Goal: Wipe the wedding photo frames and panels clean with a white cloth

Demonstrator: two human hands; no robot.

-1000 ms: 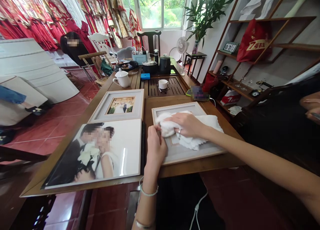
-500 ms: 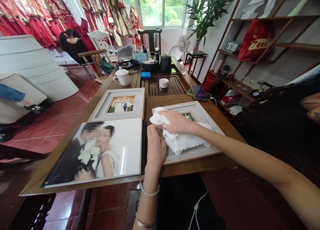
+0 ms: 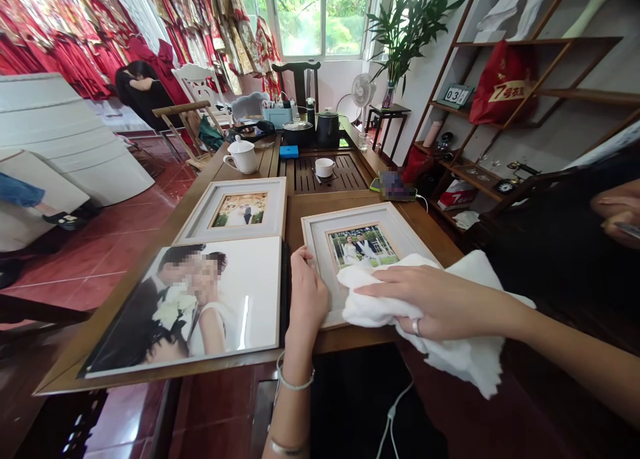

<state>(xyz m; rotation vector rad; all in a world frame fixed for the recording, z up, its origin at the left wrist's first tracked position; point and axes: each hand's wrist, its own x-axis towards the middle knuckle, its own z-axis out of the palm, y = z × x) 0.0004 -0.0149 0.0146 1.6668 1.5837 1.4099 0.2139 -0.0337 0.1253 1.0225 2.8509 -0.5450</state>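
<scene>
A pale wooden picture frame (image 3: 320,227) with a wedding photo lies flat on the wooden table (image 3: 345,197) in front of me. My left hand (image 3: 307,298) rests on its near left corner, fingers curled over the edge, holding it steady. My right hand (image 3: 434,304) lies flat on a white cloth (image 3: 453,352), pressing it on the frame's near right part; the cloth hangs past the table's front edge. A ring shows on my right hand.
A large unframed wedding print (image 3: 193,304) and a second framed photo (image 3: 237,209) lie to the left. Beyond are a tea tray (image 3: 327,172) with a cup, a white teapot (image 3: 242,156), kettles and a phone (image 3: 395,185). Shelves stand right; a person sits at back left.
My right hand has swept the cloth from the frame's far left corner down to its near right edge, uncovering the photo. My left hand has stayed on the frame's corner.
</scene>
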